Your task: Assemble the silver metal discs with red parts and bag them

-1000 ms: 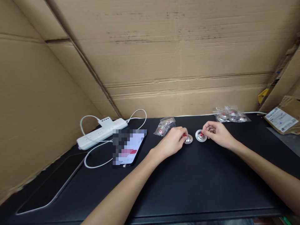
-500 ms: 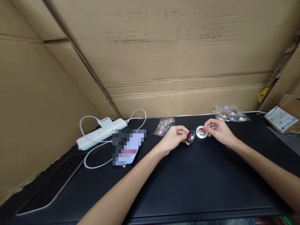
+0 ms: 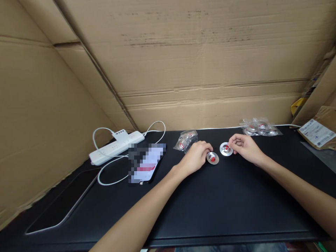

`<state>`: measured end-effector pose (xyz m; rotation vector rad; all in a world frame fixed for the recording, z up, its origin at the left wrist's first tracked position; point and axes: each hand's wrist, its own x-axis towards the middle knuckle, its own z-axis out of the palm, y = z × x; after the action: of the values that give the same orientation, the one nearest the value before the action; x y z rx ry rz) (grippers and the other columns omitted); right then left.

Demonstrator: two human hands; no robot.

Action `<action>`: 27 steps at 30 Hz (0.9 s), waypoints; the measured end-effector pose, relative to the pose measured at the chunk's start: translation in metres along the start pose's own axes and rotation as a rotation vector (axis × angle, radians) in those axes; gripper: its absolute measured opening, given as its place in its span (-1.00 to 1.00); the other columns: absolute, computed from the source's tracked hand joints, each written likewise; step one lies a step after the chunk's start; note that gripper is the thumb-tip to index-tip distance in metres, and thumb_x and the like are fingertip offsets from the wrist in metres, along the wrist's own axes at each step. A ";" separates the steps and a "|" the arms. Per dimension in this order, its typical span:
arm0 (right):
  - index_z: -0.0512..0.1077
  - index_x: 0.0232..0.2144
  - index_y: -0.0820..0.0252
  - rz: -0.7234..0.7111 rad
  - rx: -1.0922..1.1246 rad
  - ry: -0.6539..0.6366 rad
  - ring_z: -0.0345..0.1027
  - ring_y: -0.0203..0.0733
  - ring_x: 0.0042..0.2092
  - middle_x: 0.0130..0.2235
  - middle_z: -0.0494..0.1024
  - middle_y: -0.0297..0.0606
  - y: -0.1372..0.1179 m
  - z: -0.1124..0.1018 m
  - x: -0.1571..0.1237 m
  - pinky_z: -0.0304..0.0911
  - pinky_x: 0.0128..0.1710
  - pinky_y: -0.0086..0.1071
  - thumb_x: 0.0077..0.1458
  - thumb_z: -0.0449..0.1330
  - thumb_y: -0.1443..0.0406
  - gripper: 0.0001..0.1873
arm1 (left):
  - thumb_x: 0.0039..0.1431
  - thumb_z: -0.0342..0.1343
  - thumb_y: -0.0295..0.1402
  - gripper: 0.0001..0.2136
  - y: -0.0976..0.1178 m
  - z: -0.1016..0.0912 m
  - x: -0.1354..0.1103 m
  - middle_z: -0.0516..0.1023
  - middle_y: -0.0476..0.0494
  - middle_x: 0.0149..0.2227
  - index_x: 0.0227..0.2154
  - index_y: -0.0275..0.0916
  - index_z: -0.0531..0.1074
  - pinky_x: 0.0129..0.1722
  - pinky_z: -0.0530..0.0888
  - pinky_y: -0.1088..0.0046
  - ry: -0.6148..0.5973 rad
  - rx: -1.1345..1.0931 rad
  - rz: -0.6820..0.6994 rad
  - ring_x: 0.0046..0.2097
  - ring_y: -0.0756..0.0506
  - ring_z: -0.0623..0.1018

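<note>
My left hand (image 3: 196,155) is closed at the left edge of a small round metal disc (image 3: 212,160) with a red middle. Its fingertips are partly hidden, and the disc faces up, close to the black tabletop. To the right, my right hand (image 3: 244,147) pinches the right rim of a second shiny metal disc (image 3: 223,152), which also has a domed centre and a red spot. A narrow gap separates the two discs. Behind my left hand lies a clear plastic bag (image 3: 186,139) of similar pieces. Another clear bag (image 3: 261,128) with several of them lies beyond my right hand.
On the left are a white power strip (image 3: 105,153) with looping cables, a phone (image 3: 148,166) with a blurred screen, and a dark tablet-like panel (image 3: 64,199). Cardboard walls (image 3: 196,70) enclose the back and sides. A labelled brown package (image 3: 319,133) sits at far right.
The disc at my left hand has turned from its dark hollow side to its shiny side and come down slightly. My right hand has kept its pinch. The whole view has shifted a little.
</note>
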<state>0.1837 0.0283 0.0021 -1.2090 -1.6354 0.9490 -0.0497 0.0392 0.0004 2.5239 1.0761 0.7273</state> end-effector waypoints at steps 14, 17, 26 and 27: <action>0.38 -0.41 0.17 -0.042 0.174 -0.070 0.36 -0.30 -0.47 -0.47 0.44 -0.34 -0.020 0.014 -0.010 0.34 -0.44 -0.38 0.03 0.32 0.04 -0.66 | 0.31 0.02 -0.29 -0.83 0.034 -0.004 0.000 0.58 -0.08 -0.33 -0.18 -0.25 0.45 -0.29 0.48 0.44 0.115 -0.388 -0.112 -0.30 -0.06 0.58; 0.39 -0.40 0.17 -0.036 0.217 -0.095 0.37 -0.28 -0.45 -0.47 0.44 -0.34 -0.022 0.017 -0.012 0.34 -0.43 -0.37 0.03 0.33 0.03 -0.65 | 0.28 0.06 -0.33 -0.87 0.038 -0.002 -0.001 0.57 -0.07 -0.36 -0.22 -0.26 0.43 -0.31 0.49 0.44 0.130 -0.435 -0.123 -0.33 -0.04 0.57; 0.44 -0.32 0.12 -0.423 -0.218 0.276 0.28 -0.25 -0.41 -0.33 0.41 -0.26 -0.024 0.019 -0.020 0.29 -0.40 -0.32 0.15 0.24 0.26 -0.93 | 0.18 0.15 -0.36 -0.88 0.026 0.006 0.004 0.61 -0.13 -0.34 -0.25 -0.28 0.45 -0.25 0.56 0.40 0.264 -0.654 -0.239 -0.29 -0.08 0.62; 0.47 -0.29 0.11 -0.480 -0.301 0.259 0.27 -0.24 -0.40 -0.33 0.40 -0.25 -0.024 0.020 -0.021 0.29 -0.40 -0.31 0.18 0.21 0.28 -0.95 | 0.18 0.16 -0.36 -0.88 0.027 0.007 0.004 0.61 -0.13 -0.34 -0.25 -0.29 0.45 -0.25 0.56 0.40 0.261 -0.668 -0.245 -0.30 -0.08 0.62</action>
<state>0.1609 0.0006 0.0132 -1.0092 -1.7800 0.2434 -0.0281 0.0231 0.0085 1.7382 0.9819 1.1371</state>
